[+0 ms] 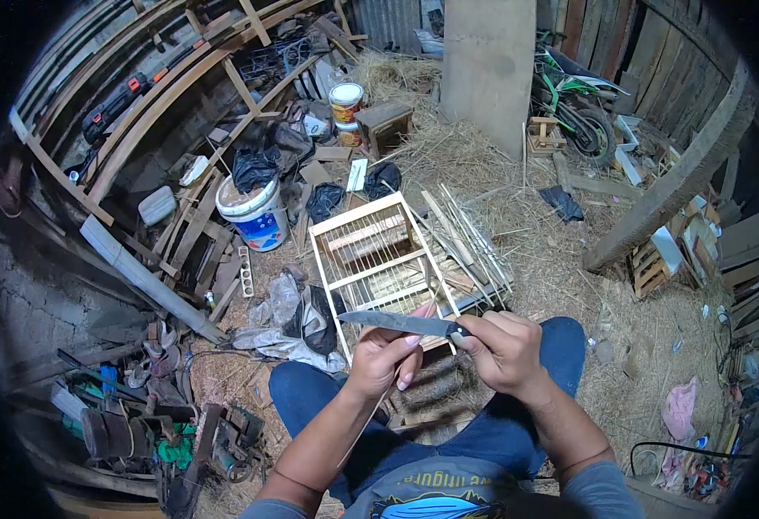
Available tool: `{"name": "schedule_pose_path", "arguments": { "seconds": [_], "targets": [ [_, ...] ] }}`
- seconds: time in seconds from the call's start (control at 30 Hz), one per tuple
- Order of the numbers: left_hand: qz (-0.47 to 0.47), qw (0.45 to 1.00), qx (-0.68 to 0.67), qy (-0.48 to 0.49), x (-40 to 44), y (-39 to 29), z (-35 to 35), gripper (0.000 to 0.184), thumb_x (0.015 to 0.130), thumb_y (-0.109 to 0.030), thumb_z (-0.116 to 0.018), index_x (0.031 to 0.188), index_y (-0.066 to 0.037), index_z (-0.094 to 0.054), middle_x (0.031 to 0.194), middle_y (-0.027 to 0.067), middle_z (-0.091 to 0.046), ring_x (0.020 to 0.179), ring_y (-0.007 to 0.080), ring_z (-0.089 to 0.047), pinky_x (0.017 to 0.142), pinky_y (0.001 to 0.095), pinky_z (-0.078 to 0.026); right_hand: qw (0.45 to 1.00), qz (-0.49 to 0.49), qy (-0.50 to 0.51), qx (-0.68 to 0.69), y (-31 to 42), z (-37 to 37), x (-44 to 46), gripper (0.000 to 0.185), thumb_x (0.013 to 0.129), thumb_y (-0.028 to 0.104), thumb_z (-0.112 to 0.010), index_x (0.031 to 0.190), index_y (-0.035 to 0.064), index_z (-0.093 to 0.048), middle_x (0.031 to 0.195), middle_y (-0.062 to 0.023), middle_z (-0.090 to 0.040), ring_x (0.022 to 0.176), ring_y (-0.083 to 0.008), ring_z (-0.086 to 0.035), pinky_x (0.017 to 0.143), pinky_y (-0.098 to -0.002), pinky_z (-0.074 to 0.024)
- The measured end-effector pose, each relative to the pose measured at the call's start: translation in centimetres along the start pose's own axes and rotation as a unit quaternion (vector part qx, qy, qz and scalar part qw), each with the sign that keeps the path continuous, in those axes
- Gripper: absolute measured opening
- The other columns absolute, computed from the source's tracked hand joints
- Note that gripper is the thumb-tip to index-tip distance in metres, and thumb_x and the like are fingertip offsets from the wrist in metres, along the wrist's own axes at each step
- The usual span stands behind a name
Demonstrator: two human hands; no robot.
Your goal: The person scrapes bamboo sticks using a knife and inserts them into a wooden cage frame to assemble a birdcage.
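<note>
Pale wooden barred frame [378, 270] blocks ahead; farther right, straw-strewn brown floor [552, 268] gives the right hand [505, 348] room!

Green motorbike [573, 105] — pink cloth [680, 408]

A head-worn camera looks forward and steeply down from the near side of the wooden frame [378, 270], close above the knife [398, 323], its wide view reaching the motorbike [571, 105] beyond the frame.

Floor [552, 259] is straw-littered. White-blue bucket [257, 227] stands toward its left edge, grey plastic sheeting [285, 299] crumpled nearer. Black plastic scrap [561, 204] right of centre, green motorbike [580, 112] at far right corner, pink cloth [680, 408] near right edge.
</note>
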State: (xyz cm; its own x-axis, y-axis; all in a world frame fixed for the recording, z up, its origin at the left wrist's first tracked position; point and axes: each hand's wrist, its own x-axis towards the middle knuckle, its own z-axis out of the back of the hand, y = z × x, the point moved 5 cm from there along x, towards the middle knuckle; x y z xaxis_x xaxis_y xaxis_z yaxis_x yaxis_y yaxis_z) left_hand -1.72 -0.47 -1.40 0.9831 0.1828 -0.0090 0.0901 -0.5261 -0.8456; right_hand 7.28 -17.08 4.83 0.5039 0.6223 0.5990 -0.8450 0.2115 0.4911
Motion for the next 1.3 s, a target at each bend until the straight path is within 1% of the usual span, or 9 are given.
{"name": "schedule_pose_path", "arguments": {
  "seconds": [0.27,0.4,0.5,0.6,0.67,0.73,0.87,1.0,1.3],
  "targets": [
    [0.031,0.998,0.024,-0.039,-0.3,0.1,0.1,0.042,0.101,-0.009,-0.056,0.139,0.009,-0.053,0.052,0.0006,-0.051,0.040,0.0089,-0.043,0.042,0.0250,-0.036,1.000,0.006,-0.010,-0.010,-0.3,-0.1,0.1,0.015,0.083,0.019,-0.074,0.096,0.0109,-0.073,0.066,-0.0043,-0.059,0.057,-0.0234,-0.061,0.052,-0.0354,-0.0460],
    [0.014,1.000,-0.010,-0.001,-0.2,-0.1,-0.2,0.043,0.103,-0.010,-0.057,0.141,0.010,-0.052,0.058,0.0004,-0.055,0.040,0.0066,-0.041,0.043,0.0217,-0.036,1.000,0.001,-0.016,-0.015,-0.7,0.0,0.2,0.015,0.084,0.021,-0.074,0.095,0.0112,-0.073,0.066,-0.0045,-0.059,0.056,-0.0237,-0.061,0.052,-0.0358,-0.0459],
    [0.027,0.999,0.021,-0.021,-0.1,-0.1,0.0,0.039,0.102,-0.011,-0.056,0.137,0.006,-0.057,0.050,-0.0012,-0.047,0.040,0.0087,-0.042,0.043,0.0247,-0.035,1.000,0.000,-0.023,-0.019,-1.0,-0.1,0.3,0.014,0.085,0.022,-0.074,0.094,0.0109,-0.074,0.066,-0.0049,-0.059,0.057,-0.0239,-0.062,0.052,-0.0357,-0.0462],
    [0.029,0.998,0.041,-0.031,-0.3,0.2,0.6,0.037,0.102,-0.013,-0.057,0.134,0.005,-0.060,0.050,-0.0011,-0.048,0.040,0.0083,-0.042,0.042,0.0246,-0.035,0.998,-0.027,-0.035,-0.036,-2.2,0.1,0.2,0.014,0.088,0.023,-0.073,0.093,0.0101,-0.074,0.065,-0.0055,-0.060,0.057,-0.0235,-0.062,0.051,-0.0353,-0.0462],
    [-0.003,1.000,-0.013,-0.011,-0.5,-0.1,0.6,0.037,0.103,-0.012,-0.059,0.134,0.009,-0.059,0.059,0.0020,-0.057,0.042,0.0061,-0.046,0.042,0.0214,-0.037,0.996,-0.055,-0.039,-0.056,-3.3,0.6,0.3,0.014,0.089,0.023,-0.072,0.093,0.0096,-0.075,0.064,-0.0058,-0.061,0.056,-0.0231,-0.062,0.050,-0.0352,-0.0461],
    [-0.003,1.000,0.004,-0.021,-0.6,-0.1,0.7,0.037,0.103,-0.011,-0.059,0.135,0.008,-0.059,0.061,0.0022,-0.058,0.042,0.0062,-0.046,0.042,0.0214,-0.037,0.993,-0.029,-0.111,-0.038,-3.6,1.6,0.5,0.016,0.093,0.024,-0.069,0.094,0.0088,-0.076,0.063,-0.0057,-0.061,0.053,-0.0216,-0.060,0.048,-0.0349,-0.0453],
    [0.012,0.997,0.066,-0.027,-0.5,-0.2,0.5,0.034,0.101,-0.010,-0.059,0.130,0.006,-0.063,0.058,0.0022,-0.059,0.041,0.0079,-0.046,0.040,0.0240,-0.037,1.000,-0.012,-0.009,-0.025,-0.6,0.9,0.1,0.014,0.092,0.022,-0.068,0.096,0.0103,-0.075,0.065,-0.0060,-0.061,0.055,-0.0226,-0.061,0.050,-0.0354,-0.0464],
    [-0.004,0.997,0.049,-0.060,-0.5,-0.4,-0.2,0.033,0.100,-0.010,-0.059,0.130,0.006,-0.063,0.059,0.0025,-0.060,0.041,0.0079,-0.046,0.039,0.0239,-0.037,1.000,0.004,0.002,-0.008,-0.2,-0.1,-0.2,0.014,0.086,0.021,-0.071,0.094,0.0103,-0.073,0.066,-0.0047,-0.060,0.055,-0.0236,-0.060,0.051,-0.0367,-0.0459],
    [-0.006,1.000,-0.030,-0.003,-0.9,-0.1,0.0,0.037,0.101,-0.008,-0.060,0.135,0.007,-0.058,0.062,0.0020,-0.059,0.042,0.0059,-0.044,0.041,0.0215,-0.037,0.997,-0.025,-0.074,-0.025,-2.6,1.0,0.2,0.015,0.090,0.023,-0.071,0.091,0.0085,-0.074,0.061,-0.0058,-0.059,0.050,-0.0224,-0.058,0.045,-0.0368,-0.0428]
  ]
}}
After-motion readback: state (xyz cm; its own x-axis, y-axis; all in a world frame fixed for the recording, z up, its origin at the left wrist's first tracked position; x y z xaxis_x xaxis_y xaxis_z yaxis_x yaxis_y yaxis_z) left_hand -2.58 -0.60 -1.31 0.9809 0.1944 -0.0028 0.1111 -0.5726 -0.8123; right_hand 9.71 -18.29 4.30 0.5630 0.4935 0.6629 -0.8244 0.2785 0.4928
